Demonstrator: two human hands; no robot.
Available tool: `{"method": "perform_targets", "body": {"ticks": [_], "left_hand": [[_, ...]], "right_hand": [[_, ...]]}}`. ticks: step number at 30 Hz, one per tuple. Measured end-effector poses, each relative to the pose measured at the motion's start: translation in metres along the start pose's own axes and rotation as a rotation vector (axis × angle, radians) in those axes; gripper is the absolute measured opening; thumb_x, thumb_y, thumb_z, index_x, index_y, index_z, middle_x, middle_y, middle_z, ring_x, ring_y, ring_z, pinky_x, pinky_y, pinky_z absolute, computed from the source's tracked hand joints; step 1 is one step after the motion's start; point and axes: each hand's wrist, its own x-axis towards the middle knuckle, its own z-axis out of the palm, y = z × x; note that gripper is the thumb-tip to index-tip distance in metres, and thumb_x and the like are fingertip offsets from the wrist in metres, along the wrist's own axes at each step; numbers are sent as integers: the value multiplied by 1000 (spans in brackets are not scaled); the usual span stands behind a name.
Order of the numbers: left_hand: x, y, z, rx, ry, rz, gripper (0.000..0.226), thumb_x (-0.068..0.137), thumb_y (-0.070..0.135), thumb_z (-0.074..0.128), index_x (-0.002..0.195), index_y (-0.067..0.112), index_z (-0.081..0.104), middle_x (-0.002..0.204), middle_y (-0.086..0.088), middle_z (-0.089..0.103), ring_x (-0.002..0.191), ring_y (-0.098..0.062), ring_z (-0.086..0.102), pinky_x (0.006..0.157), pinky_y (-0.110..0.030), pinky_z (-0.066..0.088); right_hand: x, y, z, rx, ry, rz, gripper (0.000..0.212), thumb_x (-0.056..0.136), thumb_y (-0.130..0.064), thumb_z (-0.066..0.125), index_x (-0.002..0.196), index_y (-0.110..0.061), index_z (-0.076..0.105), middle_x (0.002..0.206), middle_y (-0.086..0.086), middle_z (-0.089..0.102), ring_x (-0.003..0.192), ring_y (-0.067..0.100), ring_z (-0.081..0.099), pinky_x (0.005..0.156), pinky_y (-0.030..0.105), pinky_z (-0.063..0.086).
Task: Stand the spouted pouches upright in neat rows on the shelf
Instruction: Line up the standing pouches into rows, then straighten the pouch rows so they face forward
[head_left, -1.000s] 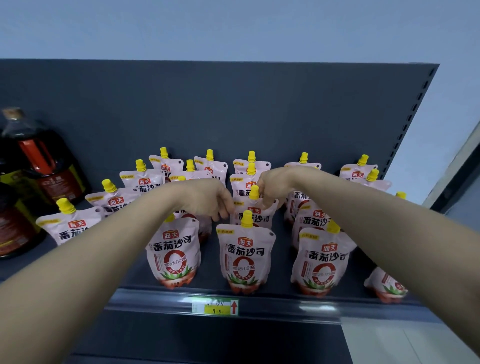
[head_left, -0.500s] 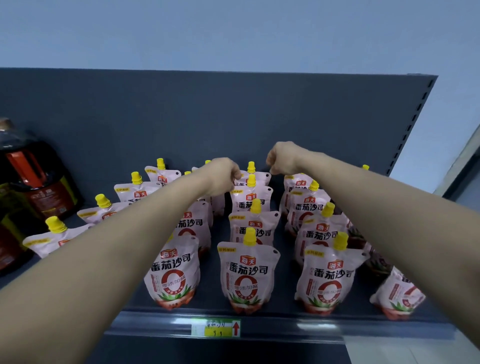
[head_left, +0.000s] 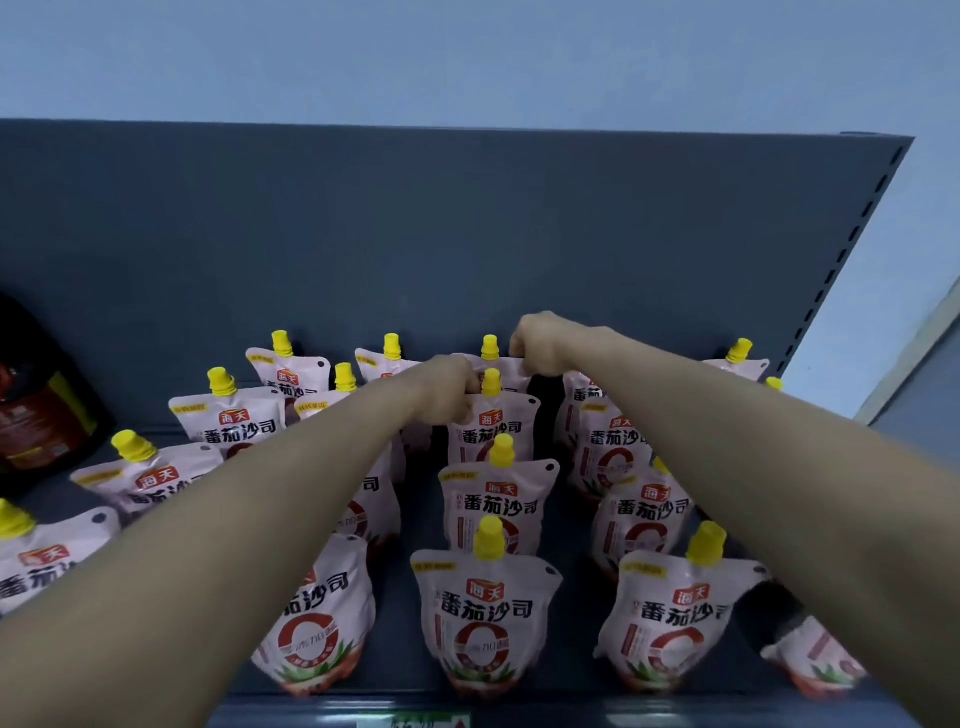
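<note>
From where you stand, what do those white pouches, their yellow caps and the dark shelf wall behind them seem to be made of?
The pouches look like soft plastic film with a slightly glossy print: their sides bulge and crease. The yellow caps seem hard moulded plastic, matte, with ridged sides. The back panel looks like painted metal, dark grey and matte, with a row of slots along its right edge, though the material itself is a guess.

A dark grey shelf (head_left: 566, 525) with a matching back panel (head_left: 415, 234) carries white spouted pouches (head_left: 488, 618) with yellow caps, standing upright in rows running from the near edge to the far panel. At far left, a dark bottle (head_left: 36, 415) stands on it.
</note>
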Motion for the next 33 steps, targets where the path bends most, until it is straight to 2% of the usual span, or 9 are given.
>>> {"method": "perform_targets", "body": {"ticks": [6, 11, 15, 17, 21, 24, 26, 30, 33], "left_hand": [[4, 0, -1, -50, 30, 13, 16, 85, 5, 59, 92, -10, 59, 55, 2, 35, 69, -21, 41, 50, -25, 29], [5, 1, -4, -29, -1, -1, 17, 86, 8, 59, 90, -8, 64, 56, 2, 37, 70, -19, 42, 53, -25, 31], [2, 4, -4, -24, 5, -4, 18, 86, 7, 59, 96, -8, 62, 67, -20, 45, 68, -29, 43, 60, -29, 38], [3, 4, -3, -23, 11, 2, 20, 86, 6, 58, 98, -9, 61, 71, -23, 50, 62, -26, 43, 57, -29, 38], [0, 2, -6, 39, -8, 11, 16, 86, 6, 56, 93, -4, 65, 61, 0, 42, 60, -15, 42, 50, -22, 31], [-6, -8, -18, -1, 13, 50, 22, 83, 3, 57, 102, 4, 69, 89, -7, 67, 84, -23, 60, 74, -32, 51], [-14, -16, -28, -82, 83, 30, 31, 82, 0, 57, 108, 11, 69, 105, -4, 70, 94, -20, 62, 83, -29, 51], [-31, -36, -49, -191, 220, -11, 25, 83, 1, 58, 102, 12, 69, 94, -6, 71, 80, -17, 63, 79, -29, 54], [-47, -52, -61, -216, 313, -53, 22, 83, -1, 58, 99, 10, 70, 85, -7, 70, 75, -18, 62, 75, -25, 50]], "right_hand": [[10, -1, 6, -8, -27, 18, 11, 89, -5, 59, 80, -1, 64, 70, 7, 50, 72, 25, 45, 47, 23, 32], [15, 0, 8, 6, -27, 28, 10, 89, -5, 59, 89, -1, 68, 80, 10, 54, 73, 25, 50, 47, 23, 34], [19, 1, 11, 27, -7, 51, 35, 89, -10, 62, 58, -12, 47, 63, 4, 47, 71, 26, 54, 47, 24, 37], [19, 0, 12, 37, 5, 62, 36, 89, -13, 64, 58, -12, 47, 62, 3, 46, 71, 26, 55, 47, 23, 38], [19, -4, 12, 33, 37, 70, 30, 88, -14, 65, 62, -10, 50, 69, 5, 50, 73, 25, 54, 50, 24, 39], [18, -3, 12, 30, 13, 66, 22, 88, -12, 65, 69, -9, 55, 80, 9, 56, 70, 25, 57, 47, 22, 40], [15, -2, 9, 10, 0, 67, 25, 87, -15, 66, 66, -9, 54, 78, 9, 56, 66, 25, 55, 46, 21, 38], [4, -10, -13, -43, 115, 56, 35, 85, -32, 67, 65, -10, 49, 67, 3, 45, 65, 26, 51, 61, 28, 42], [-3, -28, -33, -48, 284, 10, 30, 86, -29, 66, 72, -9, 47, 78, 5, 46, 74, 27, 49, 65, 30, 42]]}}
